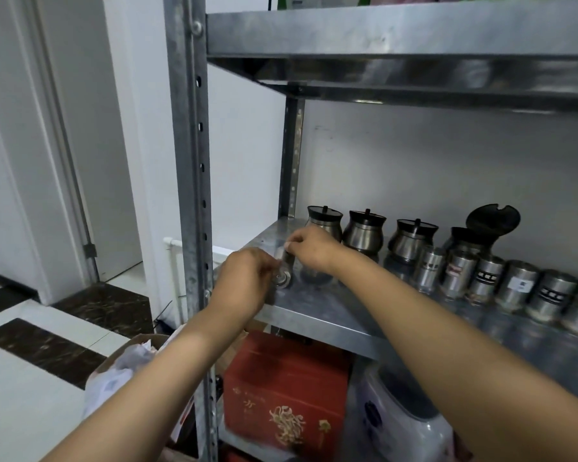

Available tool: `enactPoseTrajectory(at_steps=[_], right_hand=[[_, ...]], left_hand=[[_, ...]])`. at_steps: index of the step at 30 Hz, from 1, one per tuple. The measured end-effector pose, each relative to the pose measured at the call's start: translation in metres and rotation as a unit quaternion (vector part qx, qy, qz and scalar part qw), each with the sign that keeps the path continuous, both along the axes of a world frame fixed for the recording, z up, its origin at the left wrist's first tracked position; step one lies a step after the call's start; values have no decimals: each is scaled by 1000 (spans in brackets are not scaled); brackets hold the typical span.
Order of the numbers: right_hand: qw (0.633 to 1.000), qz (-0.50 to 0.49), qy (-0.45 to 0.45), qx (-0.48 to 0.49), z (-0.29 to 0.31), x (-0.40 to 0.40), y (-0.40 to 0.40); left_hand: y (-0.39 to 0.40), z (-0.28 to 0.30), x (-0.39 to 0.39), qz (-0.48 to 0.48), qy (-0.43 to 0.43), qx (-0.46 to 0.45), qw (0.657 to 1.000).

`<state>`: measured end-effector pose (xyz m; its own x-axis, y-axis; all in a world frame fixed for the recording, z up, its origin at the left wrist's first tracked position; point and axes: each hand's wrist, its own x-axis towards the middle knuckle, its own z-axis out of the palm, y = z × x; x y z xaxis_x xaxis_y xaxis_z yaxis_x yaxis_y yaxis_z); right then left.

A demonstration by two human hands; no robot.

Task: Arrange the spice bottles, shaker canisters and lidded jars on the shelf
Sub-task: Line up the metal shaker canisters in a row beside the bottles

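- The left hand (pixel 244 278) reaches over the front left corner of the grey galvanised steel shelf (pixel 314 315); its fingers are curled toward the base of a small clear glass spice bottle (pixel 284 268), which is blurred, so I judge it a pinch rather than see it plainly
- The right hand (pixel 309 248) comes from the right and closes its fingertips on the top of that same bottle; the bottle appears tilted, its lower end near the shelf, not yet stood in any row
- Just right of the bottle and under the right wrist sits a rounded clear glass jar (pixel 314 276) with dark contents; too blurred to tell whether it has a lid
- Along the back stand three lidded steel pot-bellied jars with black lids (pixel 364 233); a fourth steel jar with its black lid flipped up (pixel 481 228) ends that line, so its lid probably wants closing
- In front of these runs a row of cylindrical steel shaker canisters (pixel 488 281), close together and reaching past the right edge of the view
- Judged from this, jars and canisters are largely lined up; the held bottle and the glass jar at the left are what remains, so the task looks well advanced, not finished
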<state>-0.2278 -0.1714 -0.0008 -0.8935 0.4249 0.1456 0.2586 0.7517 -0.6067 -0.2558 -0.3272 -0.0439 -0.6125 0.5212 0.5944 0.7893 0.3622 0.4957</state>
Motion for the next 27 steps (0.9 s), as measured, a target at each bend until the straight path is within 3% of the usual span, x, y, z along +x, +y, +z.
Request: enactPoseTrajectory(at_steps=[6,10,15,18,27], right_hand=[[999,-18,10,-34,9,14,-2],[996,-55,25,-69,11,26,7],[982,-77,58,-161,16,42,19],[969,-69,106,-215,23,52,24],[979,-52,85,-178,41,79,30]], left_hand=[[2,-1,8,-14,14,42,999],[6,-12,13,-51,70,39,996],[13,-21,27,-80,46,90,992],[23,-18,31,-96,49,66,992],[58,-13,43,-108,16,29,994]])
